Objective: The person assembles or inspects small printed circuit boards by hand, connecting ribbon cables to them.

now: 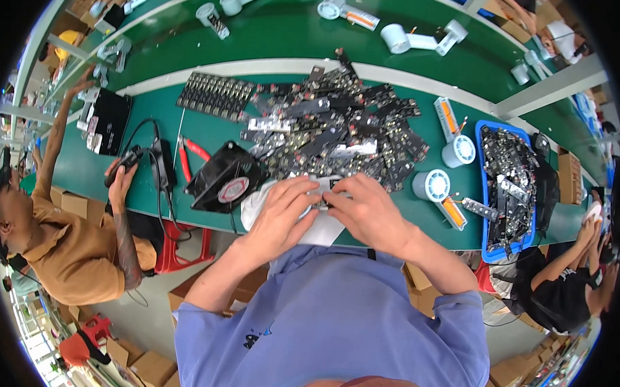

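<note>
Left hand (280, 211) and right hand (369, 212) pinch a small, half-hidden part (325, 203) over a white sheet (328, 232) at the desk's (156, 113) near edge, where a slackened grip could let it fall.

This place looks like an electronics assembly workshop. A green workbench (159, 110) crosses the middle of the frame, and on it lies a big heap of circuit boards (326, 122). At the right, a blue tray (504, 253) holds more boards. Co-workers sit at left (82, 260) and right (567, 298); cardboard boxes (152, 365) stand at lower left.
</note>
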### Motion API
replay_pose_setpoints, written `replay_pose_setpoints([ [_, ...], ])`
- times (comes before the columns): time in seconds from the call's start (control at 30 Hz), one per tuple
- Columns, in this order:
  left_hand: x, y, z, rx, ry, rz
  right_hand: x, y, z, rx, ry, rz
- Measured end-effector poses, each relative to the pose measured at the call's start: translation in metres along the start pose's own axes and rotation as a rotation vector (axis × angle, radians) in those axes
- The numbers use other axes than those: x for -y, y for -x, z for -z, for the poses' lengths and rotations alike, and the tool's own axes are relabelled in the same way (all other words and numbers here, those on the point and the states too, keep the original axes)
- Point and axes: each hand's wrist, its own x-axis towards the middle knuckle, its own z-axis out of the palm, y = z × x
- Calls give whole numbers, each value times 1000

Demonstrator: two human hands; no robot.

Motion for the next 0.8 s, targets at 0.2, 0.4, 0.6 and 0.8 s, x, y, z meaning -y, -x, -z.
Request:
replay_pose_setpoints([
  [0.2,-8,-2,-4,-167,-66,-36,7,2,-4,165,144,-27],
  [0.4,-19,42,-12,-361,-60,-355,12,-56,92,-127,187,62],
  [0.6,6,40,-44,-198,-53,-128,-127,-245,24,-210,128,-46],
  [0.8,13,36,-51,-210,-112,-59,-213,-330,-55,-306,203,-109],
])
